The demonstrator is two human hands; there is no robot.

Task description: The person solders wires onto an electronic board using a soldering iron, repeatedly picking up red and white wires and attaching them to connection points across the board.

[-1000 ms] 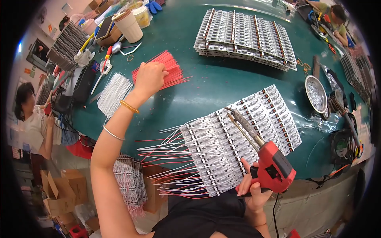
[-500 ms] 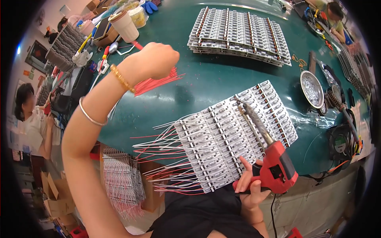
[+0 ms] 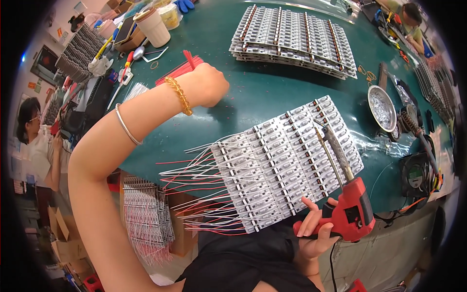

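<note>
Solder gun (image 3: pixel 351 198), red and black

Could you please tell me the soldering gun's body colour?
The soldering gun's body is red and black, best seen in the head view.

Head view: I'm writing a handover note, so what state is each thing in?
White rectangular circuit panel: wires attached along its left side
Red-and-black soldering gun: held, tip over the panel
Bare right hand: gripping the gun's handle
Bare left hand: curled shut, contents hidden
Thin red wire bundle: lying loose
Stack of white circuit panels: slightly uneven
White ribbed cup: upright
Round metal bowl: holding silvery bits
Brown cardboard box: flaps open
</note>
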